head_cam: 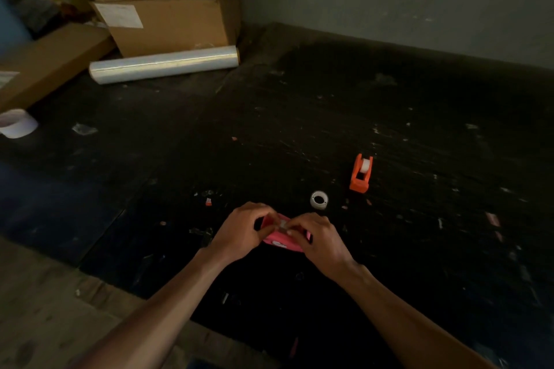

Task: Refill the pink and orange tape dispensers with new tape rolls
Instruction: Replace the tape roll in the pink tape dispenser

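Both hands, left hand [239, 228] and right hand [319, 238], grip the pink dispenser [281, 241], its long axis spanning between them, with the spare tape roll [319, 199] just beyond, nearer the right hand, and the orange dispenser [361, 174] farther right on the worktop [419, 144].

Box label [119, 15]: print was too blurred to read.
Pink dispenser [281, 241]: white mark was unreadable.
Elsewhere: no legible text.

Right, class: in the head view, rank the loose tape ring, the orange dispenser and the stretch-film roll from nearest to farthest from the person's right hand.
1. Loose tape ring: just beyond the right hand, on the dark mat.
2. Orange dispenser: farther out, to the right.
3. Stretch-film roll: far left, lying against the cardboard boxes.
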A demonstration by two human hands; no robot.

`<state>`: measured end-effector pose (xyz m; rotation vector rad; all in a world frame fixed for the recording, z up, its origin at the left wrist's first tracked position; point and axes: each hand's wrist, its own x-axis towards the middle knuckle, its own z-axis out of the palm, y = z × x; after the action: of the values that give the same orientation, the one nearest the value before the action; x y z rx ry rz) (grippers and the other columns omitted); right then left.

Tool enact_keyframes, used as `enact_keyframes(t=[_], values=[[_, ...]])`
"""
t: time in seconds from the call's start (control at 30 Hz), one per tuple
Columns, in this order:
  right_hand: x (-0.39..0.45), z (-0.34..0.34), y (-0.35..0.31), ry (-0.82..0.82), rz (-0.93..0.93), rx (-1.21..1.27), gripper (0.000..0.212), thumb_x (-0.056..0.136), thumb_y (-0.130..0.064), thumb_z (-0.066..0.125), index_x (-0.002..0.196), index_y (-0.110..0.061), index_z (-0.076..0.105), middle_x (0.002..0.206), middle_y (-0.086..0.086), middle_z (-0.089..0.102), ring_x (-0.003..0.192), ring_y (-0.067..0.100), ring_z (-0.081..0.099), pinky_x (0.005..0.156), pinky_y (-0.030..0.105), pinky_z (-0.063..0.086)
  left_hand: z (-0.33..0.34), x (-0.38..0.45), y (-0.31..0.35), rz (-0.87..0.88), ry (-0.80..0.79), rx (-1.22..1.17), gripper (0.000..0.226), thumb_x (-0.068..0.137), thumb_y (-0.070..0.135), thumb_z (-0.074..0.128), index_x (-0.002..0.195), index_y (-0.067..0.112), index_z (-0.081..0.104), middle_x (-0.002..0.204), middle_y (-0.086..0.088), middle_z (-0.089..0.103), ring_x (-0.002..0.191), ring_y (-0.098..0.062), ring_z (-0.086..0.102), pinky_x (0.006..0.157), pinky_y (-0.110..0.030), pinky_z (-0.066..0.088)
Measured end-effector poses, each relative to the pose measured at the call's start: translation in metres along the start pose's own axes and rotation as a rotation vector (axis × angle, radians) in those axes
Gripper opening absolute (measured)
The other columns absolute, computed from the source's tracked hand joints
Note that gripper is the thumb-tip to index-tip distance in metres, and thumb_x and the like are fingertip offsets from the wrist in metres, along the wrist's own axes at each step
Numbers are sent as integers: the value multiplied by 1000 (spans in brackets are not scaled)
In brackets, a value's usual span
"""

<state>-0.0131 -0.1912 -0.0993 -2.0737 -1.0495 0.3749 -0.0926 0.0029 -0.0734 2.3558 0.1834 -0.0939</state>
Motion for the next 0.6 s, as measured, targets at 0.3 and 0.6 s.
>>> enact_keyframes(t=[0.3, 0.6], values=[[-5, -16, 6, 75, -207, -246, 17, 92, -11, 58, 102, -15, 71, 105, 2, 68, 100, 12, 60, 90, 33, 47, 0, 1, -10, 71, 3, -64, 18, 87, 25, 71, 105, 29, 70, 108, 17, 68, 105, 3, 59, 96, -30, 50], [-34, -44, 25, 7, -226, -459, 30, 81, -15, 66, 110, -23, 68, 112, 3, 65, 103, 15, 58, 81, 27, 46, 4, 0, -15, 54, 13, -119, 19, 87, 19, 71, 102, 32, 70, 108, 18, 67, 107, 3, 59, 95, -25, 48]])
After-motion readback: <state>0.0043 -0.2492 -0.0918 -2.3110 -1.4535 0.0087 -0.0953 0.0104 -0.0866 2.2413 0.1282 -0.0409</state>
